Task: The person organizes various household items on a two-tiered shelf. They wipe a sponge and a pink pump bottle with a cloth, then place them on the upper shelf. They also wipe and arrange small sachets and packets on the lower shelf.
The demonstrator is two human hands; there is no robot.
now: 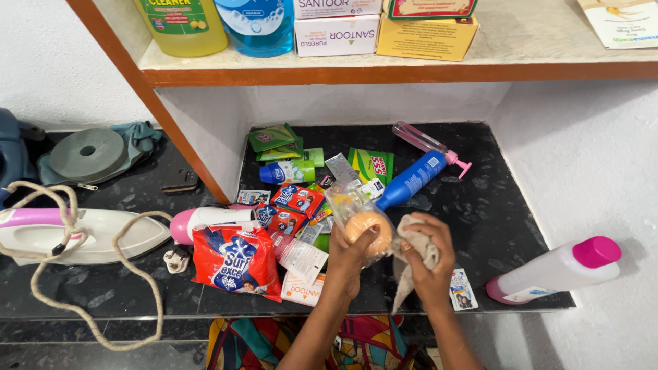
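Shelf: black speckled stone shelf [493,226] lies under your hands; its right part shows bare, its middle is crowded.
Iron: white and pink electric iron [82,233] with a woven cord rests at the far left, untouched.
Bottle: white plastic bottle with a pink cap [555,270] lies on its side at the right edge.
Pile: red detergent pouch [236,260], blue pump bottle [411,179] and loose sachets are not yet sorted, as far as you can judge.
Left hand [349,257]: your fingers are clamped on a round orange soap in a clear wrapper [367,229], held above the shelf's front.
Right hand [428,257]: closed around a crumpled beige cloth [415,250], touching the soap; wiping looks underway on this one item.
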